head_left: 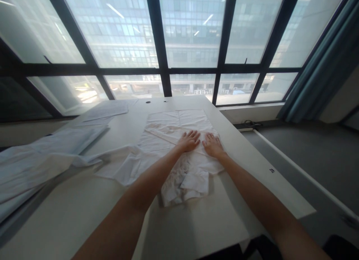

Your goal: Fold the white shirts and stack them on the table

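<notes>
A white garment [182,119], which looks like a shirt, lies spread on the white table [221,215]. Its far part is laid fairly flat, with crease lines across it. One loose length of the cloth trails off to the left, while the near end is crumpled and partly folded over. My left hand [189,141] rests palm down on the middle of the garment, fingers stretched out. Just right of it, my right hand [213,144] also presses flat on the cloth near its right edge, fingers extended. Neither hand grips anything; the cloth beneath the palms is hidden.
More white cloth [30,159] is heaped at the table's left side. Thin white sheets [106,110] lie at the far left corner. A small dark round thing [148,102] sits near the far edge. Windows [193,28] stand beyond; a blue curtain [322,65] hangs at right.
</notes>
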A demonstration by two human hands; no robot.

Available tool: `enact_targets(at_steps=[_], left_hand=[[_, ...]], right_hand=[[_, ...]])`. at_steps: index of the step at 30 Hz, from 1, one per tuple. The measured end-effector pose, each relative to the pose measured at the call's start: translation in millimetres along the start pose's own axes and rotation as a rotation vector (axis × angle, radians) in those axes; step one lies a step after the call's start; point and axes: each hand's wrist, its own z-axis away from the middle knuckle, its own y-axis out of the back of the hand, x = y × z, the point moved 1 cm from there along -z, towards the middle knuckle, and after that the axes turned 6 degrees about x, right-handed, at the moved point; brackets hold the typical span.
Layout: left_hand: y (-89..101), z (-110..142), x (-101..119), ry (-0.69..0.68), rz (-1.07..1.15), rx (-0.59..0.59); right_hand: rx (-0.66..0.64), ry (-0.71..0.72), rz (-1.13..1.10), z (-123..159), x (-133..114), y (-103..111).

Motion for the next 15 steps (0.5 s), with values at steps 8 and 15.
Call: enact_targets(at_steps=[8, 15], left_hand=[[2.9, 1.6, -31.4, -0.093, 0.037, -0.053], [18.5, 17.4, -138.6, 0.256, -0.039, -0.064]], right_hand=[[-0.018, 0.0, 0.013, -0.6, 5.0, -0.3], [0.001, 0.003, 0.031, -1.1, 6.7, -5.0]])
